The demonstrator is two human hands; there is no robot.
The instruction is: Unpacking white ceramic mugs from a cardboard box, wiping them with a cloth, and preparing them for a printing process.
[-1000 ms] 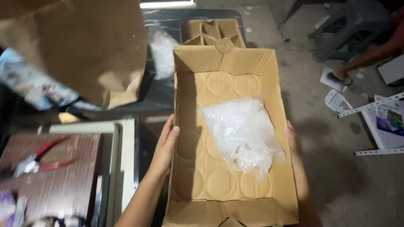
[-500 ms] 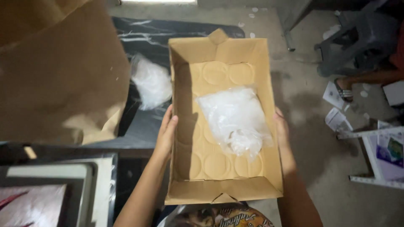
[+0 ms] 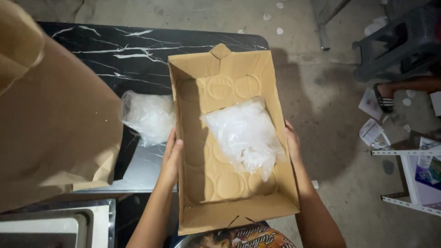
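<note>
I hold an open brown cardboard box (image 3: pixel 275 193) in front of me, its bottom marked with round imprints. My left hand (image 3: pixel 171 158) grips its left wall and my right hand (image 3: pixel 292 142) grips its right wall. Inside the box lies a clear plastic bag (image 3: pixel 245 133), crumpled, toward the right side. A second clear plastic bag (image 3: pixel 148 115) rests on the black marble-patterned table (image 3: pixel 119 50) just left of the box.
A large brown cardboard sheet (image 3: pixel 46 119) covers the left of the view. Another person's sandalled foot (image 3: pixel 386 96) and a dark plastic stool (image 3: pixel 395 41) are at the right, with papers (image 3: pixel 373 133) and a white metal rack (image 3: pixel 409 179) on the concrete floor.
The view has shifted back over the table. The box stays gripped in both hands and now hangs past the table's right edge, with the loose bag closer to its left wall.
</note>
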